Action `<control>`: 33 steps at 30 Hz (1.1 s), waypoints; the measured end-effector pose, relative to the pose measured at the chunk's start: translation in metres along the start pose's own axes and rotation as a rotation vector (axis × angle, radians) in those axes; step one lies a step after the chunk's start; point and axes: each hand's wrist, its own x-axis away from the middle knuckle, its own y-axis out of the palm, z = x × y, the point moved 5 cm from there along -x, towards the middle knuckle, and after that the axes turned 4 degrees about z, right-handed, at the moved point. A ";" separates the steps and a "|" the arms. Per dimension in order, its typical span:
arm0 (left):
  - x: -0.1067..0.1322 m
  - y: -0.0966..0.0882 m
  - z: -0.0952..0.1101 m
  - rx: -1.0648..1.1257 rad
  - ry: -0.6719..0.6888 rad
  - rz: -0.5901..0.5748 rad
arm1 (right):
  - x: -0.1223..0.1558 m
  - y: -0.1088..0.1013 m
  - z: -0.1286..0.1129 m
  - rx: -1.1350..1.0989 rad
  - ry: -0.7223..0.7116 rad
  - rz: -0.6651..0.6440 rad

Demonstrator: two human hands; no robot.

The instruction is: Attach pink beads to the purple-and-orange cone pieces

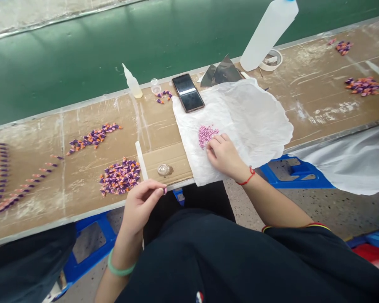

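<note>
My right hand (223, 155) rests on a crumpled white sheet (249, 122), fingers curled together at the edge of a small heap of tiny pink pieces (206, 134); what its fingertips pinch is hidden. My left hand (142, 205) hovers at the bench's near edge, thumb and fingers pinched on a tiny pink piece (165, 191). A pile of purple-and-orange pieces (120, 176) lies just left of that hand, and a small clear dish (163, 169) sits on the cardboard between my hands.
A phone (188, 92) lies at the sheet's far corner. Behind stand a small squeeze bottle (132, 82), a large white bottle (268, 31) and a tape roll (271, 61). More purple-orange pieces (93, 136) lie left, in rows (0, 176) and far right (363, 85).
</note>
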 end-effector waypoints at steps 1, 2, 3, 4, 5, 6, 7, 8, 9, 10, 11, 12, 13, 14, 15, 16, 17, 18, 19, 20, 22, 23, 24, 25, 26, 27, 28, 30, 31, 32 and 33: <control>-0.004 0.006 0.003 -0.022 -0.004 -0.012 | 0.000 -0.004 -0.004 -0.025 -0.024 -0.005; -0.008 0.013 0.006 -0.049 -0.001 -0.026 | 0.001 -0.009 -0.010 -0.068 -0.055 -0.011; -0.013 0.021 0.010 -0.079 0.008 -0.043 | 0.001 -0.015 -0.018 -0.124 -0.090 -0.020; -0.018 0.028 0.013 -0.110 0.027 -0.062 | 0.002 -0.021 -0.026 -0.189 -0.128 -0.031; -0.024 0.036 0.016 -0.142 0.051 -0.082 | 0.002 -0.028 -0.036 -0.254 -0.169 -0.044; -0.028 0.043 0.019 -0.171 0.078 -0.101 | 0.002 -0.034 -0.045 -0.304 -0.207 -0.058; -0.032 0.049 0.021 -0.195 0.102 -0.119 | 0.001 -0.040 -0.054 -0.332 -0.243 -0.067; -0.035 0.055 0.023 -0.212 0.120 -0.132 | 0.000 -0.046 -0.062 -0.335 -0.276 -0.071; -0.038 0.058 0.024 -0.219 0.132 -0.138 | -0.001 -0.050 -0.069 -0.324 -0.307 -0.072; -0.039 0.061 0.025 -0.219 0.138 -0.144 | -0.001 -0.053 -0.076 -0.304 -0.337 -0.069; -0.039 0.063 0.026 -0.216 0.141 -0.150 | -0.002 -0.055 -0.081 -0.283 -0.364 -0.067; -0.039 0.064 0.027 -0.212 0.142 -0.155 | -0.003 -0.056 -0.085 -0.264 -0.390 -0.067; -0.038 0.065 0.027 -0.211 0.143 -0.158 | -0.003 -0.056 -0.088 -0.249 -0.412 -0.068; -0.037 0.065 0.028 -0.213 0.145 -0.160 | -0.003 -0.056 -0.090 -0.235 -0.431 -0.071; -0.036 0.064 0.029 -0.218 0.148 -0.161 | -0.003 -0.055 -0.092 -0.223 -0.446 -0.074; -0.035 0.064 0.029 -0.224 0.151 -0.163 | -0.002 -0.055 -0.093 -0.211 -0.458 -0.078; -0.035 0.064 0.030 -0.229 0.154 -0.166 | -0.001 -0.054 -0.094 -0.199 -0.466 -0.083; -0.034 0.064 0.031 -0.232 0.159 -0.169 | -0.001 -0.053 -0.095 -0.187 -0.472 -0.087; -0.034 0.063 0.032 -0.233 0.165 -0.169 | 0.000 -0.052 -0.097 -0.180 -0.477 -0.091; -0.034 0.062 0.033 -0.228 0.167 -0.165 | 0.000 -0.052 -0.098 -0.184 -0.479 -0.091; -0.033 0.060 0.034 -0.191 0.152 -0.139 | -0.001 -0.054 -0.099 -0.234 -0.449 -0.069; -0.033 0.058 0.034 -0.158 0.132 -0.122 | -0.001 -0.055 -0.099 -0.279 -0.412 -0.052; -0.032 0.057 0.033 -0.121 0.109 -0.106 | -0.002 -0.057 -0.098 -0.334 -0.361 -0.035; -0.031 0.056 0.033 -0.085 0.085 -0.092 | -0.002 -0.057 -0.096 -0.393 -0.302 -0.022; -0.030 0.055 0.033 -0.056 0.066 -0.082 | -0.002 -0.057 -0.095 -0.449 -0.241 -0.017; -0.030 0.054 0.033 -0.037 0.055 -0.071 | -0.002 -0.056 -0.094 -0.500 -0.185 -0.019; -0.029 0.053 0.033 -0.029 0.052 -0.060 | -0.001 -0.055 -0.092 -0.542 -0.134 -0.026; -0.028 0.053 0.034 -0.040 0.064 -0.041 | 0.001 -0.051 -0.092 -0.599 -0.055 -0.040; -0.028 0.052 0.035 -0.053 0.075 -0.035 | 0.002 -0.049 -0.092 -0.613 -0.029 -0.041; -0.027 0.052 0.035 -0.069 0.085 -0.032 | 0.003 -0.048 -0.092 -0.618 -0.012 -0.037; -0.027 0.052 0.036 -0.087 0.094 -0.030 | 0.003 -0.048 -0.093 -0.620 -0.003 -0.031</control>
